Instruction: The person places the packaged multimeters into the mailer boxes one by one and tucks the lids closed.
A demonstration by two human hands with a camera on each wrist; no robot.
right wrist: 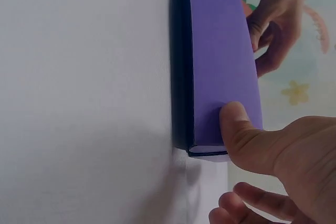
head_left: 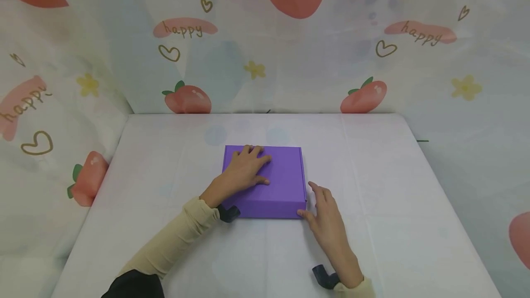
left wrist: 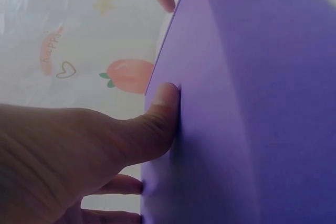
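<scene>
A closed purple cardboard box (head_left: pixel 285 164) lies flat on the white-covered table. Across the left part of its lid rests my left hand (head_left: pixel 244 171), fingers spread toward the far edge. The left thumb (left wrist: pixel 163 103) lies against the purple surface in the left wrist view. My right hand (head_left: pixel 330 222) is at the near right corner, its thumb (right wrist: pixel 234 121) against the front wall close to the end. The other right fingers extend loosely beside the box's right side, with a gap between.
The white tablecloth (head_left: pixel 385 187) spreads around the box on all sides. Behind the table hangs a curtain (head_left: pixel 298 63) printed with fruit, hearts and flowers. A dark curved piece (head_left: pixel 229 214) shows at the left wrist, and a similar one (head_left: pixel 325 278) at the right.
</scene>
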